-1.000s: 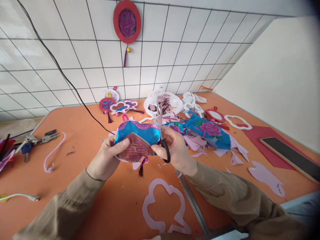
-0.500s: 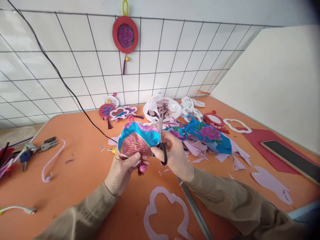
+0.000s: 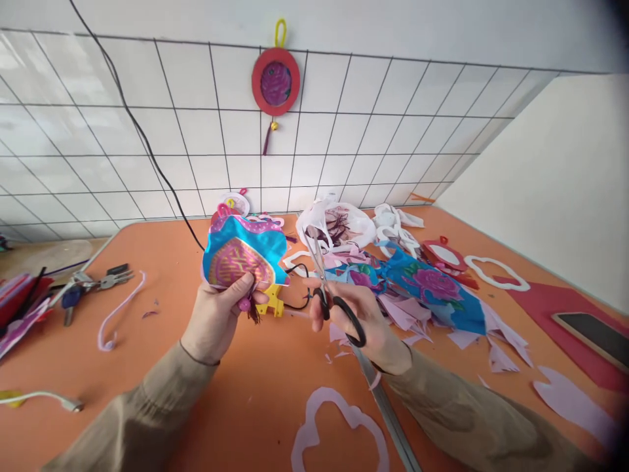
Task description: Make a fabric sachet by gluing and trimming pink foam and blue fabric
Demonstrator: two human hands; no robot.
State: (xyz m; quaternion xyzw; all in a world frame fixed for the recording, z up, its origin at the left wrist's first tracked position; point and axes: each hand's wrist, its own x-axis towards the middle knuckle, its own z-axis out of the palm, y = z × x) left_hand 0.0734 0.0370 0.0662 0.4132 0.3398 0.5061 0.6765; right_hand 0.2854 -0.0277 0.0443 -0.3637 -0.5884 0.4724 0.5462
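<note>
My left hand (image 3: 216, 318) pinches the lower edge of a scalloped fabric ornament (image 3: 246, 246), blue and pink with a gold pattern. A pink loop sticks up at its top, and a pink bead (image 3: 244, 303) with a dark tassel hangs below. In my right hand (image 3: 363, 314) are black-handled scissors (image 3: 319, 269), blades pointing up and partly apart, to the right of the ornament and away from it. Behind the ornament, a yellow glue gun (image 3: 271, 300) with a black cord lies on the orange table (image 3: 246, 406).
Blue flowered fabric (image 3: 432, 282) and pink scraps (image 3: 403, 311) lie right of centre. Behind them sits a white plastic bag (image 3: 339, 223) of dark tassels. A phone (image 3: 594, 337) rests on red sheets at right. Keys (image 3: 111, 280) lie left, and a pink cutout frame (image 3: 314, 419) in front.
The scissors have come away from the ornament's right edge, and their blades have opened a little. My left hand has shifted left with the ornament, uncovering the yellow glue gun. The view has turned slightly.
</note>
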